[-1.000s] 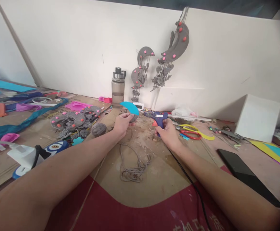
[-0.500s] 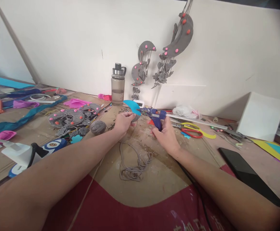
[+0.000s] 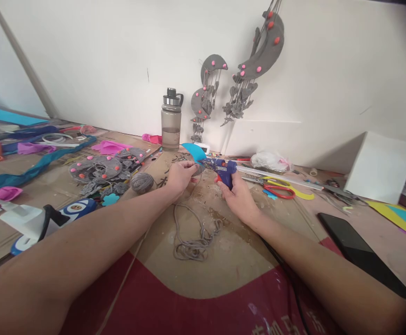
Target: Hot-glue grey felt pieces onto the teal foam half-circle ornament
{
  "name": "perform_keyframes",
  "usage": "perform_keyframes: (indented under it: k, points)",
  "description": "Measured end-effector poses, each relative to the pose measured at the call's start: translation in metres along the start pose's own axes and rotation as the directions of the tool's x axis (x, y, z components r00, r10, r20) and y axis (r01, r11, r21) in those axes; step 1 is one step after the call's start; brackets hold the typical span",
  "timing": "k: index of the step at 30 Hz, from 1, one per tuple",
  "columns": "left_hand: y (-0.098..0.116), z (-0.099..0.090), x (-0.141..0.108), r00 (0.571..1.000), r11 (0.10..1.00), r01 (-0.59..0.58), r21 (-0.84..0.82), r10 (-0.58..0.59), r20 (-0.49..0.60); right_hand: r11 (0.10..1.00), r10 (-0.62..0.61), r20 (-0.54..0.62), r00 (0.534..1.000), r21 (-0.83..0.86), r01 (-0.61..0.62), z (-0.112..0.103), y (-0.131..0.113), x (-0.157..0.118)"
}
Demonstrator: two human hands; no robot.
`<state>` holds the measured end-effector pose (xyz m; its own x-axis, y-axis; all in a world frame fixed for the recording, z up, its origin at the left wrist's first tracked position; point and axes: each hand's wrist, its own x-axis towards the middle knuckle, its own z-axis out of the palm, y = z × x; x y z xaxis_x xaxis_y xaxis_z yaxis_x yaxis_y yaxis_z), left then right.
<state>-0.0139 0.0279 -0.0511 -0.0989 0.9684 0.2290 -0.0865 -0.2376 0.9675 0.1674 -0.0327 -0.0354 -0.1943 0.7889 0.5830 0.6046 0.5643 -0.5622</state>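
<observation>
Wall: big and white (image 3: 101, 56), at the back of the pinkish counter (image 3: 363, 216). A brown and dark red cardboard sheet (image 3: 244, 279) lies on the counter.
Far left: a long, wavy teal cloth strip (image 3: 37, 171), with a white plug (image 3: 23, 218) nearer the front.
Dotty pile: flat grey moon shapes with pink and orange dots (image 3: 96, 168), beside a round ball of grey yarn (image 3: 142, 182).
Bottle: see-through grey with a black lid (image 3: 170, 125), standing up near the wall.
Left hand (image 3: 180, 180): its fingers are pinched shut on the bright blue, flat moon shape (image 3: 194, 151). The blue moon is held up above the cardboard.
String: loose grey loops (image 3: 192, 251) on the cardboard, in front of the hands.
Hanging moons: two grey strings of moons with dots (image 3: 201, 102) (image 3: 263, 56) by the wall.
Glue gun: dark blue with an orange trigger (image 3: 225, 174). Its tip is at the low right end of the blue moon; I can't tell if they touch.
Right hand (image 3: 241, 200): its fingers are curled around the glue gun's handle.
Scissors: red handles (image 3: 280, 191), right of the right hand.
Far right: a black phone (image 3: 352, 244) lying flat, and a leaning white board (image 3: 380, 167) behind it.
</observation>
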Motion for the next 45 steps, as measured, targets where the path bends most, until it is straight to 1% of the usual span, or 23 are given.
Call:
perform_keyframes:
  k: [4, 7, 12, 16, 23, 27, 31, 38, 45]
  points:
    - [0.0002, 0.0007, -0.0012, 1.000, 1.000, -0.006, 0.008, 0.006, -0.007, 1.000, -0.001, 0.020, 1.000, -0.008, 0.001, 0.0001, -0.0006, -0.0002]
    - [0.0003, 0.0009, -0.0013, 1.000, 1.000, -0.012, 0.010, 0.012, -0.016, 0.999, 0.025, 0.037, 0.999, -0.037, -0.024, 0.0002, -0.0011, -0.0004]
    - [-0.0014, 0.0001, -0.0003, 1.000, 0.998, -0.009, 0.063, 0.010, -0.018, 0.993, 0.041, 0.026, 0.999, -0.114, -0.038, 0.0008, -0.0010, -0.0005]
    - [-0.0012, 0.0001, -0.0006, 0.999, 0.995, -0.016, 0.099, 0.019, -0.030, 0.991, 0.030, 0.023, 0.999, -0.134, -0.026, 0.0010, 0.0000, -0.0008]
    - [0.0006, 0.0005, -0.0012, 0.999, 0.997, -0.012, 0.078, 0.015, -0.044, 0.990, 0.000, 0.024, 1.000, -0.138, 0.003, 0.0006, 0.0016, -0.0011]
    - [0.0010, 0.0004, -0.0008, 0.999, 0.996, -0.023, 0.088, 0.026, -0.035, 0.988, 0.029, 0.031, 0.999, -0.152, -0.024, -0.0005, 0.0002, -0.0011]
    - [0.0024, 0.0007, -0.0011, 0.999, 0.998, -0.024, 0.061, 0.025, -0.028, 0.985, 0.060, 0.043, 0.997, -0.164, -0.052, -0.0014, -0.0007, -0.0010]
    - [0.0059, 0.0007, -0.0024, 1.000, 1.000, -0.007, 0.022, 0.007, -0.027, 0.989, 0.032, 0.021, 0.999, -0.147, -0.028, -0.0012, 0.0018, -0.0008]
    - [0.0062, -0.0001, -0.0017, 0.999, 1.000, -0.001, -0.015, 0.001, -0.046, 0.986, 0.044, 0.033, 0.998, -0.159, -0.038, -0.0022, 0.0034, -0.0011]
